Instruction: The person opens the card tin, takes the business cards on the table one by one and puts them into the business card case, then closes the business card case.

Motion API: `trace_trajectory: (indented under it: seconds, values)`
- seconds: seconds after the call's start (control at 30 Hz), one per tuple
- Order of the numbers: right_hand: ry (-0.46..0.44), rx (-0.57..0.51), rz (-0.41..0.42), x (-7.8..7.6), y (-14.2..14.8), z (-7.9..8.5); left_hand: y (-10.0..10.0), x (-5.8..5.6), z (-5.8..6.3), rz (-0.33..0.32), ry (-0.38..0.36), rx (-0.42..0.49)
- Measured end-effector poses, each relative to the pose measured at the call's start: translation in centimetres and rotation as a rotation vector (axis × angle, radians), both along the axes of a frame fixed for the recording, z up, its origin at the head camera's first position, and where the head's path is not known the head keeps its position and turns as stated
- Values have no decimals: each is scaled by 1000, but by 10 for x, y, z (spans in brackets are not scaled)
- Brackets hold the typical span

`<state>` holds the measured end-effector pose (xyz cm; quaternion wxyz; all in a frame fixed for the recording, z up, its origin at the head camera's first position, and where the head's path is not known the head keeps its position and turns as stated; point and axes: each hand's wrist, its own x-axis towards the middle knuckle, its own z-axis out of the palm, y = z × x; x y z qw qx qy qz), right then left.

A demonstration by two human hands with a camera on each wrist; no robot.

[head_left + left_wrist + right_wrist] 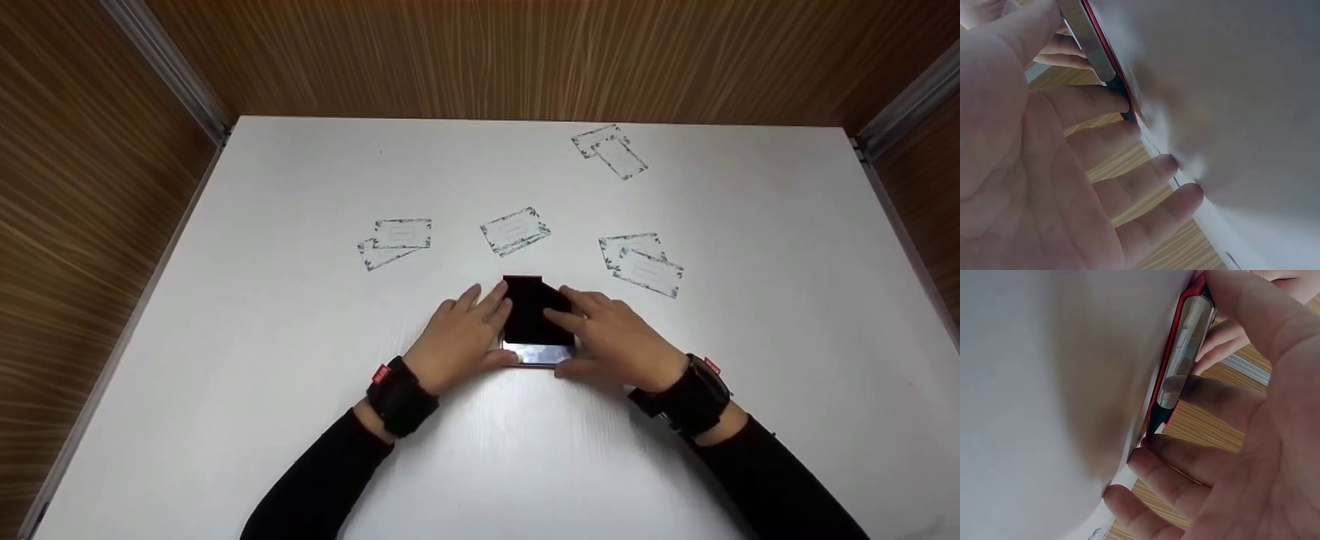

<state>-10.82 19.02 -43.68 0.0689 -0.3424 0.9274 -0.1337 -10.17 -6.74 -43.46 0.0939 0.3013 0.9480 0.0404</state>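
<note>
Fingers extended, unclenched, a person's left hand (466, 334) and right hand (615, 336) touch a flat black, red-edged case (523, 319), its three-o'clock edge partly hidden, at six o'clock from the middle green-bordered white cards (514, 229).

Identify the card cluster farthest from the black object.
The card cluster by the far edge of the table; the other three clusters lie closer to the black object.
</note>
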Motion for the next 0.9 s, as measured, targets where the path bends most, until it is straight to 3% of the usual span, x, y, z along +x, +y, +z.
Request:
trace_trajectory:
  seconds: [0.57,0.7,0.9]
  values:
    - [-5,6,0,-5,1,5,0,-5,2,6,-16,-20]
    - [-11,18,-30,-10,6,8,0,-3,1,16,-28,-15]
    - [54,24,-109,-23,28,9,0,-2,-1,15,-23,-1]
